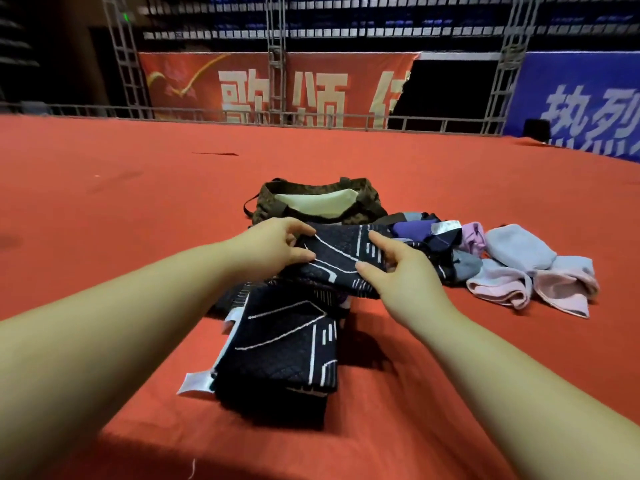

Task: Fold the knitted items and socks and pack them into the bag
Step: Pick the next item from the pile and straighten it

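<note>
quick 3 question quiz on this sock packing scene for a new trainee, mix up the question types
1. True or false: both hands grip the same dark patterned knit.
2. Multiple choice: where is the bag? A) behind the held knit, mouth open B) on the person's lap C) zipped shut at the far right
3. Fill in: the pale pink and lilac socks lie to the ____ of the dark pile.

Key:
1. True. The left hand and right hand each pinch an end of it.
2. A. Its pale lining shows.
3. Right, loose on the red cloth. Another dark knit lies nearer the person.
</note>
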Demonstrator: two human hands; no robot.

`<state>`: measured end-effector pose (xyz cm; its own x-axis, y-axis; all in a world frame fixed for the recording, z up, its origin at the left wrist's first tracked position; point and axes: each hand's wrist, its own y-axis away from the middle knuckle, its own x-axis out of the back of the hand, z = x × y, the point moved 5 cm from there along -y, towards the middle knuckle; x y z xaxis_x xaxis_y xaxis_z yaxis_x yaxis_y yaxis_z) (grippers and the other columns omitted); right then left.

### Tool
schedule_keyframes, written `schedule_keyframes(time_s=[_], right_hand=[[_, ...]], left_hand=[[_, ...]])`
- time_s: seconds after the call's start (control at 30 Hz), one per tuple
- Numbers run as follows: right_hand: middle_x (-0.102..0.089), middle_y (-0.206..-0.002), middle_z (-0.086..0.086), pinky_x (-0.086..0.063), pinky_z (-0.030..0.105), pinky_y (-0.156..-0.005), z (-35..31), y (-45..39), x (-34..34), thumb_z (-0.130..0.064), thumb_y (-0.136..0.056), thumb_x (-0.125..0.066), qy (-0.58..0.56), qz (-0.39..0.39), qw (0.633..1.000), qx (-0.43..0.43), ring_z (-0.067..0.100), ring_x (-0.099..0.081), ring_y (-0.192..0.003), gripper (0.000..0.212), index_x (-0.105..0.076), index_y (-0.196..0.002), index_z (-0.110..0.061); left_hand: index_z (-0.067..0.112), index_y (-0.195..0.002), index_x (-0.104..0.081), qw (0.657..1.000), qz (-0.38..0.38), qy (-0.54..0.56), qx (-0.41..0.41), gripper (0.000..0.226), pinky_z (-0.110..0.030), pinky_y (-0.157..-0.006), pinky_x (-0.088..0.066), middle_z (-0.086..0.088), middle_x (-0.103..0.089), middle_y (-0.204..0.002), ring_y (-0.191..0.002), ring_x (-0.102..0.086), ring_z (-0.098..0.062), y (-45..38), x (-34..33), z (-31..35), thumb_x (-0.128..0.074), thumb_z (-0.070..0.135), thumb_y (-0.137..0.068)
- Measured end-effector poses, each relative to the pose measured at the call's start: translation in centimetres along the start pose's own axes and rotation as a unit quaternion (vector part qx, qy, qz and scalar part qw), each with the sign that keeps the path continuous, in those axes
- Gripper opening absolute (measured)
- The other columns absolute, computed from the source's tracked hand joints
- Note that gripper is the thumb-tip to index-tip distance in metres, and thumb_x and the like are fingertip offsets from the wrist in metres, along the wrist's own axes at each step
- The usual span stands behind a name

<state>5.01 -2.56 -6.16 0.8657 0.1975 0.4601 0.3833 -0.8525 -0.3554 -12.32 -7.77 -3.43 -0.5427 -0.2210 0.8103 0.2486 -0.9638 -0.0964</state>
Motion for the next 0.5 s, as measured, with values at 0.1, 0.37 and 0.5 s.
schedule_keyframes(time_s=[0.1, 0.37, 0.5], right_hand=[[-0.059, -0.128, -0.003, -0.039, 0.02, -0.098, 0.6, -1.9, -1.7, -0.018, -0.087, -0.066, 0.005, -0.013, 1.0, -0.006, 0.01, -0.057, -0.112, 0.056, -0.046, -0.139, -0.019], [-0.058, -0.127, 0.007, -0.039, 0.033, -0.104, 3.9, -4.1, -4.7, -0.036, -0.086, -0.064, 0.085, -0.056, 0.994, -0.04, 0.02, -0.056, -0.113, 0.057, -0.048, -0.138, -0.02], [-0.042, -0.144, 0.007, -0.019, 0.035, -0.116, 4.9, -3.8, -5.0, -0.049, -0.087, -0.056, 0.131, -0.067, 0.989, -0.035, 0.021, -0.033, -0.137, 0.056, -0.049, -0.137, -0.024]], left_hand=[[0.024, -0.13, -0.054, 1.0, -0.002, 0.013, 0.01, 0.043, -0.02, -0.071, -0.037, -0.019, -0.057, -0.126, -0.119, -0.051, -0.022, -1.8, 0.5, -1.7, -0.065, 0.024, -0.088], [0.03, -0.132, -0.054, 0.997, -0.073, -0.007, 0.021, 0.043, -0.025, -0.091, -0.038, -0.001, -0.053, -0.125, -0.116, -0.049, -0.01, -4.4, -0.8, -5.7, -0.062, 0.032, -0.089], [0.038, -0.129, -0.054, 0.993, -0.101, 0.057, 0.025, 0.041, -0.021, -0.089, -0.037, 0.019, -0.047, -0.117, -0.108, -0.049, 0.003, -4.2, -1.4, -7.2, -0.06, 0.036, -0.089]])
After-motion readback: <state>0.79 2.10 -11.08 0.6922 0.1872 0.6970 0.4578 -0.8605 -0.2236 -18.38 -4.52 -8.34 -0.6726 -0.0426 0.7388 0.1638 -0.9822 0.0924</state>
